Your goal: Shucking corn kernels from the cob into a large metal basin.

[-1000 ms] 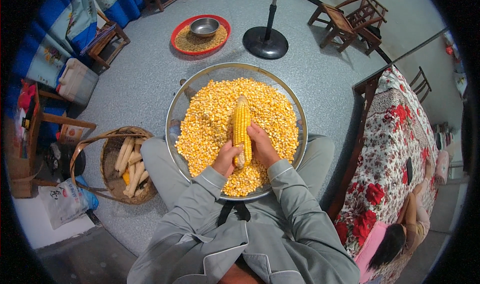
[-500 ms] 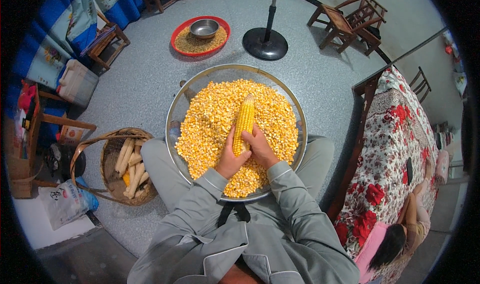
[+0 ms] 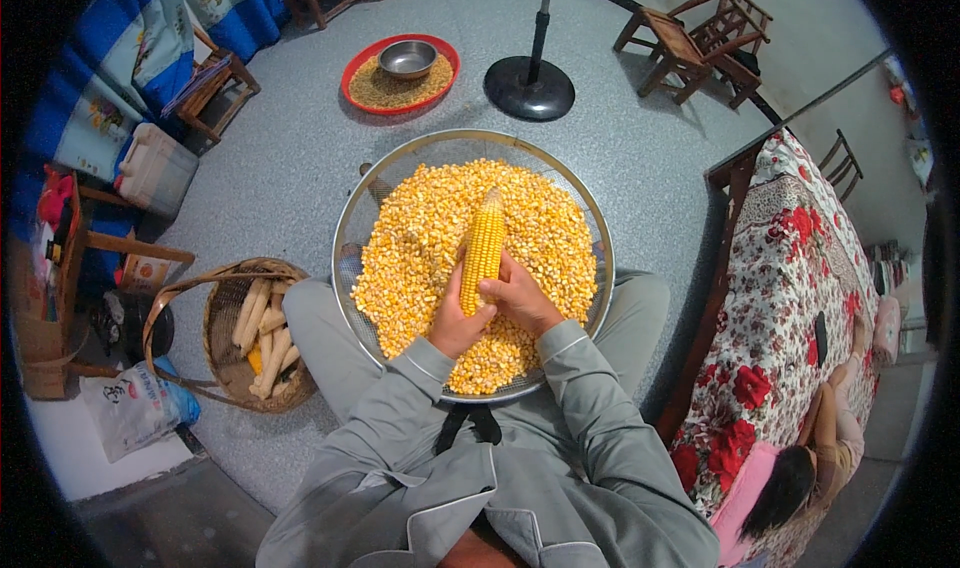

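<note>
A yellow corn cob (image 3: 486,238), still covered with kernels, is held between both my hands above a heap of loose kernels. My left hand (image 3: 459,318) wraps its lower left side. From the right, my right hand (image 3: 521,296) grips the same cob, its thumb lying across the lower front. The cob's tip points away from me; its base is hidden by my fingers. Under it, the loose corn kernels (image 3: 420,238) fill a round wire-mesh sieve (image 3: 343,236) with a metal rim, which rests on my lap.
A wicker basket (image 3: 222,313) of pale stripped cobs stands at my left. Ahead are a red tray (image 3: 452,80) with a metal bowl (image 3: 408,59), a black stand base (image 3: 530,90) and wooden chairs (image 3: 672,43). At right, a person (image 3: 830,438) lies on a flowered bed (image 3: 750,338).
The cob and both hands have shifted very slightly left and toward me. My grip on it looks the same.
</note>
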The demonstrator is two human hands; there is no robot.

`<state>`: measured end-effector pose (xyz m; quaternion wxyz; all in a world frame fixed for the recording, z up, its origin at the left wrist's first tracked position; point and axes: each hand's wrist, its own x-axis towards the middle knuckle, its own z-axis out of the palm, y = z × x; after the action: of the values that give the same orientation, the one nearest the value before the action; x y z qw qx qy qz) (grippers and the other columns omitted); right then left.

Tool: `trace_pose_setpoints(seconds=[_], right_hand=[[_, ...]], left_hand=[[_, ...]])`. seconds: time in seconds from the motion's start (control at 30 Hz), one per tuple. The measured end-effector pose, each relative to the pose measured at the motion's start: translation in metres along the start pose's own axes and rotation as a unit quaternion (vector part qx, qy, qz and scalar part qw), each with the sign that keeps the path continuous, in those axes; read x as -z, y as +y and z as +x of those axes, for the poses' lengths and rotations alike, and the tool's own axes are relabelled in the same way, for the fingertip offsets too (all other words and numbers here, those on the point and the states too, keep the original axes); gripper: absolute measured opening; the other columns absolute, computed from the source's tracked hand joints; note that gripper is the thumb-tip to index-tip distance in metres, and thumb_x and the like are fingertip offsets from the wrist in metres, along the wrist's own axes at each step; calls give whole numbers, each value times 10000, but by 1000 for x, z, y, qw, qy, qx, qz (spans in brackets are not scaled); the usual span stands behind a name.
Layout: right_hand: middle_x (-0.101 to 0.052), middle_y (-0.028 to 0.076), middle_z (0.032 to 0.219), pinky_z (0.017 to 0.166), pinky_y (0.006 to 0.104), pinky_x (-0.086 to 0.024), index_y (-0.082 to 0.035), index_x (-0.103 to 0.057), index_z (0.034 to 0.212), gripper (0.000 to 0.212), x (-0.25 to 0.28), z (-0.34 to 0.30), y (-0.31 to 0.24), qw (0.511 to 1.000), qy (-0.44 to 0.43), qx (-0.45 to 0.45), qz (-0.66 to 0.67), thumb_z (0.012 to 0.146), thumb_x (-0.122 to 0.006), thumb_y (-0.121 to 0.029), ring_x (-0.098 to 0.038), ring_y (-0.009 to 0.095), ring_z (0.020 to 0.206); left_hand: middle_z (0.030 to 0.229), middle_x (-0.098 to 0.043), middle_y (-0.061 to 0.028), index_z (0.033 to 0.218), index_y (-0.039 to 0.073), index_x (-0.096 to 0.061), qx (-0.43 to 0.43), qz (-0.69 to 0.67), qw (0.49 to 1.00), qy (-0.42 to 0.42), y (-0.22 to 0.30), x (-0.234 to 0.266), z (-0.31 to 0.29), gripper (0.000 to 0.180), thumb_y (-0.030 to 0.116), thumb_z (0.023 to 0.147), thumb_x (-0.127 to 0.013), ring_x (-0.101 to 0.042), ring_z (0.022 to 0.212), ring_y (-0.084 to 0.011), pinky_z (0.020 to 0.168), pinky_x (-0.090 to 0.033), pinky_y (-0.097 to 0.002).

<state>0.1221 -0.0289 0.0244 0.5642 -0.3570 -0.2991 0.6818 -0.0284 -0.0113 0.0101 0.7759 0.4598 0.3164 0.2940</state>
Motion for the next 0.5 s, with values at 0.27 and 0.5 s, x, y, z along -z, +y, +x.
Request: trace_pose_setpoints(seconds=[0.27,0.5], right_hand=[[-533,47,1145,880,289,-447,-28,-397,1302,605,2,3,8,998,55,-14,-36,817,-706,-218,-527,142,1018],[-533,45,1151,893,297,-443,-29,-395,1305,617,3,1,7,999,21,-5,-39,814,-714,-224,-524,147,1035]], left_hand=[[1315,-443,-188,1447,-15,-141,-122,222,965,61,4,-7,0,831,35,776,-629,-483,1188,-251,977,-414,-337],[1331,-430,-187,1451,-9,-134,-140,191,971,30,1,-1,2,839,24,767,-619,-470,1205,-252,989,-403,-336]])
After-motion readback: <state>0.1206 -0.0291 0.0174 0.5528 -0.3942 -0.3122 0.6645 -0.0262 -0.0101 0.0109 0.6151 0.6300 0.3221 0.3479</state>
